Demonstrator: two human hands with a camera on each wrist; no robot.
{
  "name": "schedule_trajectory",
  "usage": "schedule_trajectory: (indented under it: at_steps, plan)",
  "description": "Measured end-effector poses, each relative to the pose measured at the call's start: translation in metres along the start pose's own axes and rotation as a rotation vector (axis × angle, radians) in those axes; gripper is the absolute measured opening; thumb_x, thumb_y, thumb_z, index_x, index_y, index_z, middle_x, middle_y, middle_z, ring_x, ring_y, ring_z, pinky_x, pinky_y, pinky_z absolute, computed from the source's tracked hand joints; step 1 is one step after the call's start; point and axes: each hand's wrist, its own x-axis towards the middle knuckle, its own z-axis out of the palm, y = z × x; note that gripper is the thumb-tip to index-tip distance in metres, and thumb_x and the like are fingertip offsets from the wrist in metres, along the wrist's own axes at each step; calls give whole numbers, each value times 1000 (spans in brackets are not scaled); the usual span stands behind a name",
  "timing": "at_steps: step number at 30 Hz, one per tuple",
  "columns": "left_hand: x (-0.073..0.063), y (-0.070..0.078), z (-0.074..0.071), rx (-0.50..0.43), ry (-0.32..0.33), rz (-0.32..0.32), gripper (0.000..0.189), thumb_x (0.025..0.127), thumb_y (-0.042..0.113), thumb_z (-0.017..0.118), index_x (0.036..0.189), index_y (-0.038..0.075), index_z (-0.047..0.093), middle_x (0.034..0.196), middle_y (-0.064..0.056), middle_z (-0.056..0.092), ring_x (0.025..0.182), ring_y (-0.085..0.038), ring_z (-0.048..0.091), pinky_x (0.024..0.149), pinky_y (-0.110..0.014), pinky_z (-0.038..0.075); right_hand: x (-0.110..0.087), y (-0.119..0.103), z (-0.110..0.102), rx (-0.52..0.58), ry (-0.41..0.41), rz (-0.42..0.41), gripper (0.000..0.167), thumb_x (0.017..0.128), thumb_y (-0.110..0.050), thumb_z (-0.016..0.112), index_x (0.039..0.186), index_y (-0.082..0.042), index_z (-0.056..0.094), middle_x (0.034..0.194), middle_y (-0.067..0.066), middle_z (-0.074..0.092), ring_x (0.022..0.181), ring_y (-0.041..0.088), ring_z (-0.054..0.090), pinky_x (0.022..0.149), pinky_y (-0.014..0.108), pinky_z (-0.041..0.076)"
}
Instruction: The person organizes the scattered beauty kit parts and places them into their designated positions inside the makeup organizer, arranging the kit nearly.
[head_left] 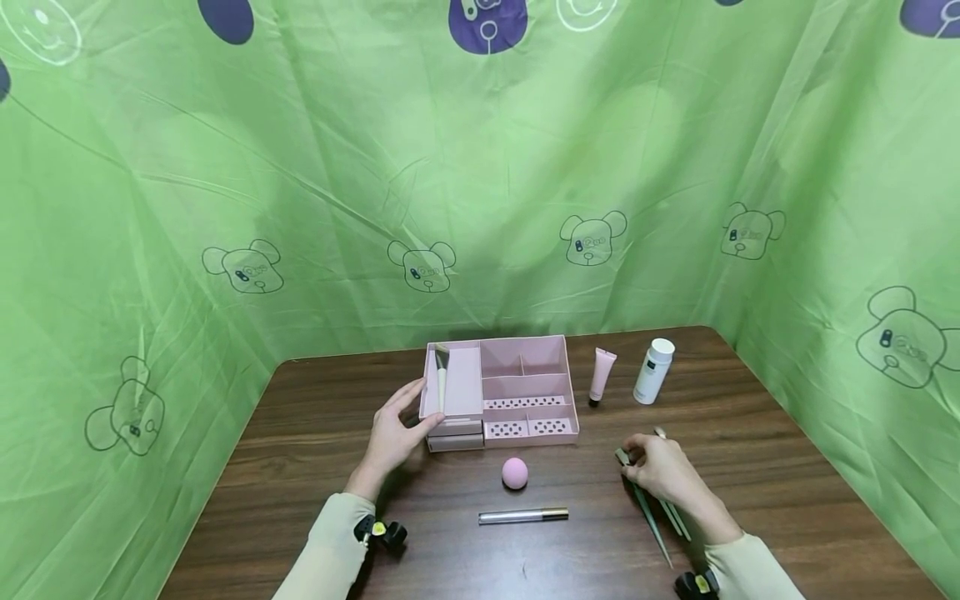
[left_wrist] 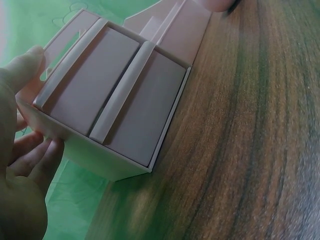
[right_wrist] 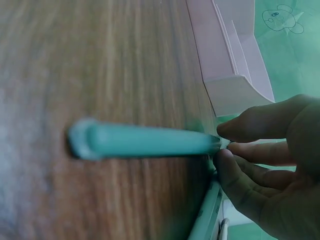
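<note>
A pink makeup organizer (head_left: 522, 385) stands at the back of the table, with two drawers (left_wrist: 100, 75) stacked at its left front. My left hand (head_left: 395, 429) holds its left front corner, thumb at the top edge and fingers against the side. On the organizer's left top lies a makeup brush (head_left: 442, 383) with a pale handle. My right hand (head_left: 663, 471) pinches a green makeup brush (right_wrist: 150, 140) near its bristle end; the handle slants toward the table's front. More green brushes (head_left: 675, 518) lie beneath that hand, partly hidden by it.
A pink ball (head_left: 514, 472) sits in front of the organizer, and a silver tube with a gold end (head_left: 522, 517) lies nearer. Right of the organizer are a pink squeeze tube (head_left: 602, 375) and a white bottle (head_left: 654, 372). Green cloth (head_left: 480, 183) hangs behind the table.
</note>
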Motion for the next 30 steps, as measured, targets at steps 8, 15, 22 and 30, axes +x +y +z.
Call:
schedule_trajectory:
  at_steps: [8,15,22,30]
  plan:
    - [2,1,-1,8,2,0,70,76,27,85,137,6,56,139,-9,56,121,-29,58,99,-46,53,3,-5,3,-104,-10,-32,25,70,-10,78,94,-8,70,77,-3,68,71,14,63,62,39,52]
    - [1,0,0,-12,-3,0,70,76,27,85,136,5,56,138,-10,56,116,-28,61,95,-38,55,1,-8,5,-162,-12,-81,25,68,-12,81,92,-9,72,79,-2,68,76,18,64,66,45,52]
    - [1,-1,1,-16,-1,-12,70,76,26,85,137,6,56,139,-9,56,114,-27,62,95,-34,56,-1,-11,5,-195,-2,-121,25,67,-11,82,89,-9,72,81,2,69,78,22,66,68,45,55]
    - [0,-3,1,3,-2,-13,70,76,26,85,137,7,56,139,-9,55,117,-27,61,96,-37,55,0,-12,5,-173,-6,-104,24,67,-9,81,89,-9,72,80,0,69,76,19,65,66,39,56]
